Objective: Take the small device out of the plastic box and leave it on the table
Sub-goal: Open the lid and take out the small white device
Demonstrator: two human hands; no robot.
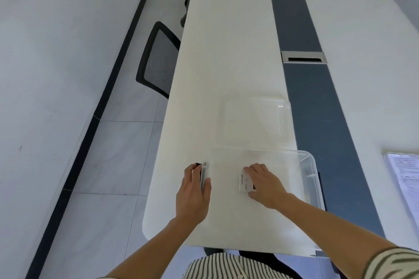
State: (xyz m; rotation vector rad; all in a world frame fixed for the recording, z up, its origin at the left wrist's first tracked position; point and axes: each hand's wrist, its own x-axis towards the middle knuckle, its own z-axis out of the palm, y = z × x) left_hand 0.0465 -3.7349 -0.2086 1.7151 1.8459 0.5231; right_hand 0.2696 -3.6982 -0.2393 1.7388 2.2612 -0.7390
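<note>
A clear plastic box (314,172) stands open on the white table (226,52), close to the near edge. The small device (244,182), a flat white rectangle with dark print, lies low inside the box near its left half. My right hand (264,184) reaches into the box, fingers over the device and thumb at its near edge. My left hand (193,192) grips the box's left wall, next to a small black clip on the rim. Part of the device is hidden under my right fingers.
The box's clear lid (256,120) lies flat on the table just beyond the box. A grey strip with a metal cable port (303,56) runs along the right. Papers in a plastic sleeve (405,179) lie far right. A black mesh chair (158,59) stands left of the table.
</note>
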